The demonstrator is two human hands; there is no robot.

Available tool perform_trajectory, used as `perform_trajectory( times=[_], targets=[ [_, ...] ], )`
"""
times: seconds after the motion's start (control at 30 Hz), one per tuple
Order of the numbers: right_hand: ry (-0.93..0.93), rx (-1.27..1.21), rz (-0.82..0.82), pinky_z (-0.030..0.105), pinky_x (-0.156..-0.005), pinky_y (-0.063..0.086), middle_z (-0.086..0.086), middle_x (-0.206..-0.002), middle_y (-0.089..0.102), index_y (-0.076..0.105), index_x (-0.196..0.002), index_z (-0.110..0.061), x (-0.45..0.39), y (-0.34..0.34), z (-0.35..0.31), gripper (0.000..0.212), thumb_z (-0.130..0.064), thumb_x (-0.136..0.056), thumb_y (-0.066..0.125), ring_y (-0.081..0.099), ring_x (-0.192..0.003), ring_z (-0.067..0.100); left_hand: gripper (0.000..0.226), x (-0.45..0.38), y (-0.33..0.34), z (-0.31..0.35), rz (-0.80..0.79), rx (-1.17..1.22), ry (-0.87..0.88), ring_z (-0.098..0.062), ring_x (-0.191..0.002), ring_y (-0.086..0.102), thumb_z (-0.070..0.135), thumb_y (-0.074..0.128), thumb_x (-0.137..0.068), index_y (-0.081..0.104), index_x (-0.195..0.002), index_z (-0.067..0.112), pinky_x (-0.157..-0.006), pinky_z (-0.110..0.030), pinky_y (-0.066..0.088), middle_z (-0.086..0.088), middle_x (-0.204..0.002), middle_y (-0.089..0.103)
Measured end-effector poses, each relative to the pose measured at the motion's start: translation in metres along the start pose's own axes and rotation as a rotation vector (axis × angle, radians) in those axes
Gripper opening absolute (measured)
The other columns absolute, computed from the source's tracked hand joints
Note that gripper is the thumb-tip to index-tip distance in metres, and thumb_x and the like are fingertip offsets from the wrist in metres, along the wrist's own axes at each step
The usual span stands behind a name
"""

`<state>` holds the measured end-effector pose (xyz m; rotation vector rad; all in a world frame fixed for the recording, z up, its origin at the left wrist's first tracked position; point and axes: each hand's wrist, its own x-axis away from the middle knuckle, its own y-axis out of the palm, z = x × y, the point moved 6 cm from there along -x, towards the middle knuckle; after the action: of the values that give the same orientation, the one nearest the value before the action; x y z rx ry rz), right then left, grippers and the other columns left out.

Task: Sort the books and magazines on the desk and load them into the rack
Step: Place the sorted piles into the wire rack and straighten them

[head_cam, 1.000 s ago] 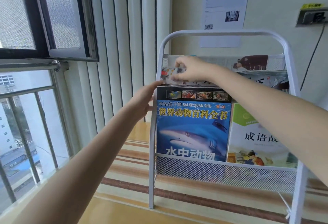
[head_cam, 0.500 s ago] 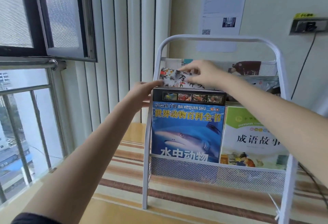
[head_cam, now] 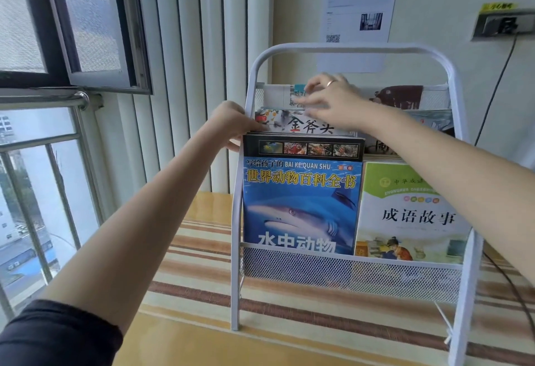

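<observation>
A white metal rack (head_cam: 451, 81) stands on the desk with books in three tiers. The front tier holds a blue shark book (head_cam: 301, 206) and a green and white storybook (head_cam: 411, 215). Behind them, in the middle tier, sits an ink-painting book (head_cam: 292, 123). My left hand (head_cam: 231, 122) pinches that book's left corner at the rack's left post. My right hand (head_cam: 333, 102) is higher, with its blurred fingers stretched loosely across a white and teal book (head_cam: 278, 94) in the back tier. A book with a brown bear (head_cam: 402, 97) also stands in the back tier.
The rack rests on a striped mat (head_cam: 202, 249) over the wooden desk (head_cam: 179, 345). An open window (head_cam: 86, 24) with a railing is on the left, vertical blinds (head_cam: 188, 61) behind. A wall socket (head_cam: 503, 25) and its cable (head_cam: 498, 76) are at the right.
My right hand has let go of the ink-painting book's top edge and risen to the back tier. My left hand has closed on that book's left corner. The view has moved closer.
</observation>
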<state>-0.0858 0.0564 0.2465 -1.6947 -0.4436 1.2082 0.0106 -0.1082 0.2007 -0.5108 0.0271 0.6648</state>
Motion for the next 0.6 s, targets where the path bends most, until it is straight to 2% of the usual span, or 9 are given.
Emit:
perform_trajectory(
  times=[0.07, 0.17, 0.2, 0.27, 0.33, 0.4, 0.43, 0.5, 0.6],
  targets=[
    [-0.009, -0.003, 0.025, 0.038, -0.102, 0.032, -0.002, -0.133, 0.042, 0.043, -0.137, -0.042, 0.005, 0.0, 0.006, 0.05, -0.026, -0.092, 0.057, 0.034, -0.124, 0.019, 0.041, 0.0, -0.009, 0.009, 0.194, -0.108, 0.129, -0.024, -0.091, 0.063, 0.027, 0.075, -0.079, 0.056, -0.109, 0.005, -0.082, -0.042, 0.056, -0.008, -0.101, 0.063],
    [0.0, -0.199, 0.055, 0.022, -0.076, 0.042, -0.002, -0.109, 0.051, 0.046, -0.136, -0.035, 0.008, -0.001, 0.008, 0.061, -0.017, -0.082, 0.069, 0.049, -0.086, 0.009, 0.039, 0.024, -0.011, 0.049, 0.582, -0.441, 0.516, -0.024, -0.114, 0.051, 0.03, 0.059, -0.091, 0.049, -0.124, 0.012, -0.089, -0.031, 0.045, -0.006, -0.124, 0.054],
    [0.026, -0.318, 0.158, 0.019, -0.071, 0.043, -0.002, -0.1, 0.054, 0.05, -0.131, -0.029, 0.009, -0.012, 0.011, 0.056, -0.016, -0.081, 0.071, 0.05, -0.075, 0.006, 0.038, 0.034, 0.0, 0.064, 0.564, -0.517, 0.656, -0.022, -0.12, 0.048, 0.031, 0.053, -0.094, 0.05, -0.128, 0.014, -0.096, -0.032, 0.04, -0.004, -0.129, 0.055],
    [0.103, -0.418, 0.464, 0.021, -0.067, 0.046, 0.0, -0.089, 0.06, 0.059, -0.111, -0.019, 0.018, -0.038, 0.029, 0.025, -0.016, -0.087, 0.065, 0.054, -0.069, 0.005, 0.041, 0.042, 0.038, 0.082, 0.28, -0.647, 0.809, -0.021, -0.128, 0.044, 0.039, 0.04, -0.1, 0.051, -0.133, 0.018, -0.112, -0.037, 0.025, -0.002, -0.133, 0.057],
    [0.217, -0.318, 0.594, 0.026, -0.071, 0.052, 0.001, -0.088, 0.066, 0.061, -0.097, -0.016, 0.037, -0.047, 0.052, 0.007, -0.018, -0.093, 0.056, 0.06, -0.074, 0.012, 0.05, 0.038, 0.078, 0.075, -0.03, -0.765, 0.765, -0.023, -0.135, 0.039, 0.044, 0.026, -0.102, 0.046, -0.139, 0.018, -0.116, -0.044, 0.021, -0.004, -0.143, 0.049],
    [0.289, -0.223, 0.454, 0.034, -0.078, 0.052, 0.001, -0.091, 0.067, 0.064, -0.094, -0.017, 0.052, -0.034, 0.069, 0.013, -0.028, -0.092, 0.057, 0.06, -0.082, 0.017, 0.051, 0.028, 0.092, 0.066, -0.037, -0.787, 0.752, -0.027, -0.123, 0.052, 0.043, 0.022, -0.103, 0.053, -0.133, 0.017, -0.104, -0.044, 0.042, -0.009, -0.133, 0.058],
    [0.304, -0.212, 0.358, 0.035, -0.079, 0.049, -0.001, -0.09, 0.066, 0.065, -0.092, -0.02, 0.057, -0.027, 0.072, 0.02, -0.039, -0.09, 0.058, 0.058, -0.084, 0.018, 0.05, 0.024, 0.09, 0.065, 0.051, -0.761, 0.772, -0.027, -0.104, 0.062, 0.042, 0.023, -0.102, 0.061, -0.122, 0.017, -0.09, -0.04, 0.052, -0.01, -0.113, 0.067],
    [0.299, -0.154, 0.224, 0.036, -0.083, 0.041, -0.008, -0.092, 0.061, 0.06, -0.089, -0.03, 0.058, -0.021, 0.07, 0.028, -0.057, -0.083, 0.057, 0.051, -0.093, 0.019, 0.05, 0.02, 0.086, 0.067, 0.173, -0.73, 0.808, -0.023, -0.074, 0.063, 0.042, 0.025, -0.102, 0.067, -0.106, 0.014, -0.07, -0.036, 0.056, -0.005, -0.082, 0.067],
    [0.276, 0.077, 0.177, 0.041, -0.089, 0.032, -0.004, -0.114, 0.054, 0.052, -0.097, -0.031, 0.052, -0.015, 0.062, 0.028, -0.052, -0.081, 0.061, 0.041, -0.112, 0.026, 0.051, 0.016, 0.086, 0.067, 0.185, -0.753, 0.839, -0.021, -0.068, 0.061, 0.041, 0.026, -0.102, 0.067, -0.101, 0.011, -0.064, -0.033, 0.054, -0.005, -0.079, 0.066]
  ],
)
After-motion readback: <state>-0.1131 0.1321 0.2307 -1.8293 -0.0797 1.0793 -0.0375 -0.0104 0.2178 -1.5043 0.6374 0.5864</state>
